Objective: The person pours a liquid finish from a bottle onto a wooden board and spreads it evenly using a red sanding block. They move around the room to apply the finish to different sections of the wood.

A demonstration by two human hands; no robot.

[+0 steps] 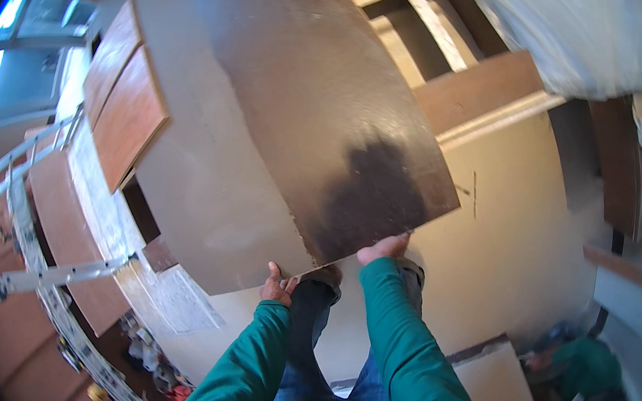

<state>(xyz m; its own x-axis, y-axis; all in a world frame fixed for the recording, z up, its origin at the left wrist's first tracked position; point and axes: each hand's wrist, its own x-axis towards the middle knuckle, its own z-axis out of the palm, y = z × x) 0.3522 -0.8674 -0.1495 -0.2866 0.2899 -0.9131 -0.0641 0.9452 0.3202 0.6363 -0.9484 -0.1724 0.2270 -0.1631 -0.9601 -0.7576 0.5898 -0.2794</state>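
Observation:
A large thin sheet [311,94] stretches away in front of me. Its right part is dark brown and glossy, and a duller grey-beige part [200,193] lies along its left; I cannot tell whether these are one sheet or two. At the near edge of the grey-beige part, my left hand [279,286] is closed on the rim with the thumb up. My right hand [384,248] grips the near edge of the dark part from below, fingers mostly hidden under it. A dark shadow falls on the sheet beyond my right hand.
Reddish-brown panels [131,115] lean at the left, near a metal ladder [60,276]. A pale slatted frame [419,11] and plastic sheeting [585,41] are at the far right. Another person in green [586,373] crouches at lower right, beside a pale board [510,396].

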